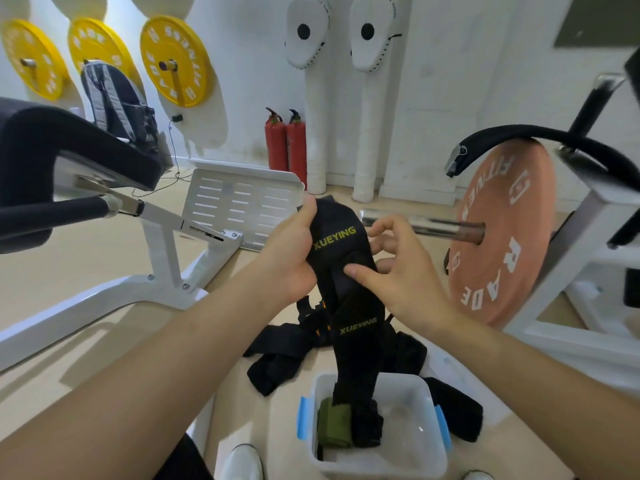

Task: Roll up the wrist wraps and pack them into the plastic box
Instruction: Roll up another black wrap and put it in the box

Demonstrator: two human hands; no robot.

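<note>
Left hand [289,259], right hand [403,275] holding wrist wrap [349,299], plastic box [377,462] below

The person's left hand [287,258] and right hand [405,275] are both bare, and the nails that show are short and plain. The left forearm [138,375] and the right forearm [519,368] are bare too, uncovered from the wrists all the way back to the edges of the frame. Low in the view, under the left forearm, a patch of dark cloth [183,459] shows. It is part of the legwear, but too little is visible to tell trousers from shorts. Just beside it is the rounded toe of a white shoe [242,462] — smooth, with a slight sheen — and the tip of a second white shoe [479,475] shows at the bottom edge further right.
</note>
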